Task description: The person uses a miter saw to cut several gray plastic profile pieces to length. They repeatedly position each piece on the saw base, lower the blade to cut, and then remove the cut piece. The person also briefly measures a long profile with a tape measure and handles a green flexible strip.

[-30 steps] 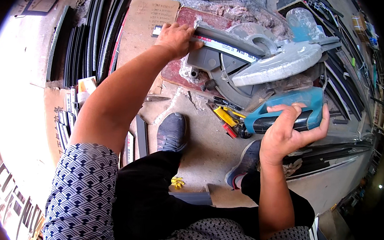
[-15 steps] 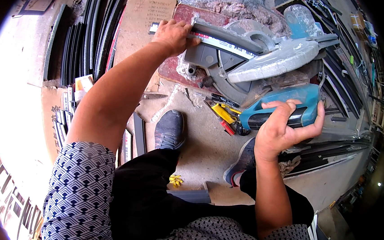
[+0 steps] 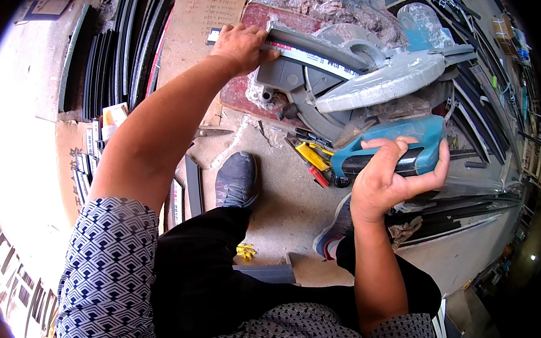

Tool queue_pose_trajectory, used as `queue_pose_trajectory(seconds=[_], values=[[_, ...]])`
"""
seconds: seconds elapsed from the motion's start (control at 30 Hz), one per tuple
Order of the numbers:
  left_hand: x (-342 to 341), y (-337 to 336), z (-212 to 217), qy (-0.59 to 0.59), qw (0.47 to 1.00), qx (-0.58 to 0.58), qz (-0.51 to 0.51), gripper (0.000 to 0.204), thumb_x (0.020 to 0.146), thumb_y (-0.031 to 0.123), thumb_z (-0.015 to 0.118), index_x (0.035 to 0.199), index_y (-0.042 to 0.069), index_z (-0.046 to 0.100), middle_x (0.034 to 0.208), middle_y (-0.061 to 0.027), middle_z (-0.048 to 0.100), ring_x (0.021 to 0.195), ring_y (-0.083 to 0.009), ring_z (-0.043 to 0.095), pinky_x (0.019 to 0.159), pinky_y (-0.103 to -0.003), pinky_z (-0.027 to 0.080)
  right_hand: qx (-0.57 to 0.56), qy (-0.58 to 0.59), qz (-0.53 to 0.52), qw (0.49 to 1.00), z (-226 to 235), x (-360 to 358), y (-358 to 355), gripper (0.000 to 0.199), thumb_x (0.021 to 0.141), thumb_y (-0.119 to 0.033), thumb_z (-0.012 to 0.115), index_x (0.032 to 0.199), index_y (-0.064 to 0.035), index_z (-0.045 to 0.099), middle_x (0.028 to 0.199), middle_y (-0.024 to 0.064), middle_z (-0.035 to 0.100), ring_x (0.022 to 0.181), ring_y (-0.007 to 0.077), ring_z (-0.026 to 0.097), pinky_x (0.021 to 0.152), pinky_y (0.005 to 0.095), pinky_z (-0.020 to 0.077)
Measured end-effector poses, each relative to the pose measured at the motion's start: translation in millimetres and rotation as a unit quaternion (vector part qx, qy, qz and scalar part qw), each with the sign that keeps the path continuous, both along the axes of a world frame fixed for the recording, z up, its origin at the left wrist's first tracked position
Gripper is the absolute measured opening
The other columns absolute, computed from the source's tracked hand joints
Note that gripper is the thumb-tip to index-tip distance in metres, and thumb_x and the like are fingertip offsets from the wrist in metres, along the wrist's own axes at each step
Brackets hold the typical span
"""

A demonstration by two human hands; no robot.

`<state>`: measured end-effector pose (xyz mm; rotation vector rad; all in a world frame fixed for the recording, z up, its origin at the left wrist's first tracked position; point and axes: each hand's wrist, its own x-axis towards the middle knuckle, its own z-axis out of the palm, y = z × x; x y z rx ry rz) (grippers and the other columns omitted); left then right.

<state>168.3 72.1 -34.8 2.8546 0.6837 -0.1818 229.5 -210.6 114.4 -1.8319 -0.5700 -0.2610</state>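
A miter saw stands in front of me, its dusty silver blade guard slanting over the grey base. My left hand is closed around a dark profile strip with a white printed film, pressing it along the saw's fence. The strip's far end runs in beside the guard; the blade is hidden. My right hand wraps round the teal and black saw handle, which is nearer to me than the guard. Part of the fingers on the handle's far side is hidden.
Under the saw's left side lies a red board, next to a cardboard sheet with handwriting. A yellow utility knife and other small tools lie on the floor below. Black strips are stacked at left, with more at right.
My right hand and the saw handle have shifted slightly left. My left hand keeps its grip on the strip, and the whole view has drifted a little.
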Motion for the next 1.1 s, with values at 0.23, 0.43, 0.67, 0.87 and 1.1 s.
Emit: queue_pose_trajectory(seconds=[0.23, 0.43, 0.67, 0.87, 1.1], values=[[0.2, 0.3, 0.4, 0.011, 1.000, 0.004, 0.000, 0.060, 0.101, 0.063, 0.051, 0.132, 0.013, 0.064, 0.128, -0.0066, 0.064, 0.128, -0.0279, 0.057, 0.110, -0.048, 0.038, 0.001, -0.014, 0.012, 1.000, -8.2, -0.2, -2.2, 0.062, 0.093, 0.009, 0.049, 0.148, -0.0029, 0.022, 0.106, 0.0255, 0.055, 0.058, 0.0169, 0.058, 0.064, 0.0307, 0.0556], [0.0, 0.5, -2.8, 0.003, 1.000, 0.012, 0.000, 0.061, 0.102, 0.064, 0.050, 0.132, 0.013, 0.064, 0.129, -0.0069, 0.064, 0.128, -0.0279, 0.057, 0.111, -0.048, 0.038, 0.019, 0.023, 0.010, 1.000, -11.9, -6.3, -1.6, 0.067, 0.091, 0.008, 0.051, 0.149, -0.0023, 0.020, 0.118, 0.0257, 0.046, 0.074, 0.0191, 0.057, 0.064, 0.0314, 0.0567], [-0.1, 0.3, -2.5, 0.004, 1.000, 0.014, 0.002, 0.061, 0.101, 0.064, 0.050, 0.132, 0.013, 0.064, 0.129, -0.0065, 0.064, 0.129, -0.0276, 0.056, 0.111, -0.048, 0.037, 0.053, 0.032, 0.005, 0.998, -28.2, -12.5, -1.8, 0.069, 0.089, 0.007, 0.053, 0.149, -0.0008, 0.021, 0.123, 0.0227, 0.042, 0.088, 0.0197, 0.055, 0.067, 0.0301, 0.0555], [2.9, -0.7, 4.0, 0.030, 1.000, 0.002, -0.002, 0.066, 0.101, 0.065, 0.051, 0.140, 0.013, 0.060, 0.131, -0.0070, 0.065, 0.130, -0.0274, 0.056, 0.112, -0.048, 0.038, 0.039, 0.018, 0.023, 0.999, -24.1, -9.5, -4.3, 0.068, 0.091, 0.007, 0.052, 0.150, -0.0037, 0.021, 0.123, 0.0236, 0.044, 0.081, 0.0190, 0.056, 0.065, 0.0305, 0.0557], [-1.9, 0.7, -8.3, -0.013, 1.000, 0.005, 0.011, 0.061, 0.101, 0.064, 0.051, 0.131, 0.013, 0.065, 0.129, -0.0066, 0.065, 0.129, -0.0280, 0.056, 0.112, -0.048, 0.037, 0.027, 0.124, -0.006, 0.992, 54.4, 28.0, 1.7, 0.059, 0.098, -0.003, 0.055, 0.149, -0.0074, 0.026, 0.108, 0.0193, 0.058, 0.062, 0.0213, 0.062, 0.063, 0.0363, 0.0579]])
